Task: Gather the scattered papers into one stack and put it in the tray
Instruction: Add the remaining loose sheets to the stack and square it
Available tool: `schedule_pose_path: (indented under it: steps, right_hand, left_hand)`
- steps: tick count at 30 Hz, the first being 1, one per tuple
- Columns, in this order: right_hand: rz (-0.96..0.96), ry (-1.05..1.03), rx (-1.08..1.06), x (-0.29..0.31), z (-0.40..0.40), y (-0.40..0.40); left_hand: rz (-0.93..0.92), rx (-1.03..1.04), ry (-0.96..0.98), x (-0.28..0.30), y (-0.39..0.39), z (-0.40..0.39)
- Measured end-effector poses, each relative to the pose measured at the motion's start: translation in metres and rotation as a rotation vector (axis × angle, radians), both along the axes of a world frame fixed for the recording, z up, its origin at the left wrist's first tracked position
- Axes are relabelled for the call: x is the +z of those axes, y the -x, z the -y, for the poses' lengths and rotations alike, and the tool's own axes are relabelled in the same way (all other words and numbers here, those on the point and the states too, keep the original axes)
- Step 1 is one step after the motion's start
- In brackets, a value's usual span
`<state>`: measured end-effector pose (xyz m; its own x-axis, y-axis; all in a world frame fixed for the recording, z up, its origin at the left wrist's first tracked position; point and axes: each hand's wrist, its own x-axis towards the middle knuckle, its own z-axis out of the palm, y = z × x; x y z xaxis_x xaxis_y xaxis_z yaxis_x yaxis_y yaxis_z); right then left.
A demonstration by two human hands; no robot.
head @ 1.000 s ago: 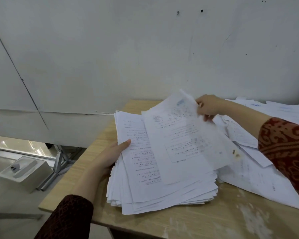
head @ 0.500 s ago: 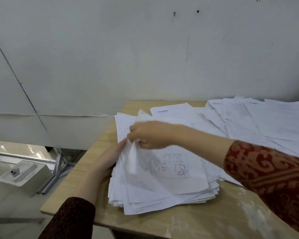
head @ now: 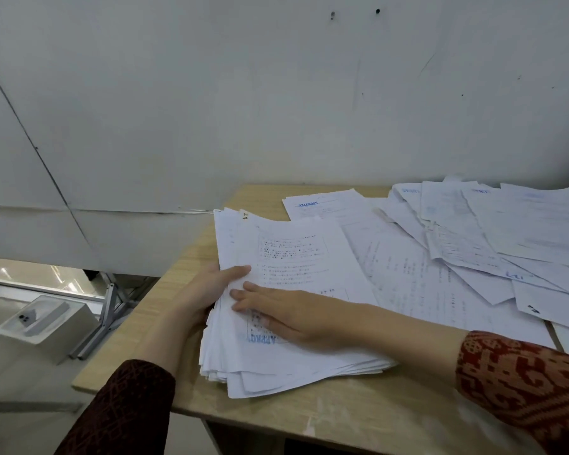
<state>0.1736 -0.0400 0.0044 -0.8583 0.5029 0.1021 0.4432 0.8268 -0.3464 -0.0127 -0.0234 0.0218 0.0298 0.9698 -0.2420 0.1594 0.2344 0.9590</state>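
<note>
A thick, uneven stack of white printed papers (head: pixel 293 254) lies on the left part of the wooden table (head: pixel 358 418). My left hand (head: pixel 207 293) holds the stack's left edge, thumb on top and fingers hidden beneath. My right hand (head: pixel 286 315) lies flat on the top sheet with fingers straight, pressing it down near the left edge. Several scattered papers (head: pixel 493 231) overlap each other across the right and back of the table, some reaching under the stack's right side. No tray is visible.
A grey wall (head: pixel 276 93) stands directly behind the table. The table's left edge (head: pixel 138 320) drops to the floor, where a white box (head: pixel 43 323) with a small dark item sits beside metal frame legs (head: pixel 112 303).
My right hand carried a sheet from the scattered pile leftward onto the stack, let go of it, and now lies flat on it. My left hand stayed at the stack's left edge.
</note>
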Motion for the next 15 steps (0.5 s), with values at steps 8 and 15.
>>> schedule_pose_path:
  steps: [8,15]
  right_hand:
    - [-0.181,-0.046,-0.629,0.022,-0.067,-0.085]
    - [0.327,0.032,-1.001,0.024,-0.082,-0.163]
  left_hand:
    - [0.016,0.023,0.012,0.001,-0.002,0.001]
    - [0.032,0.019,-0.001,0.002,-0.004,0.002]
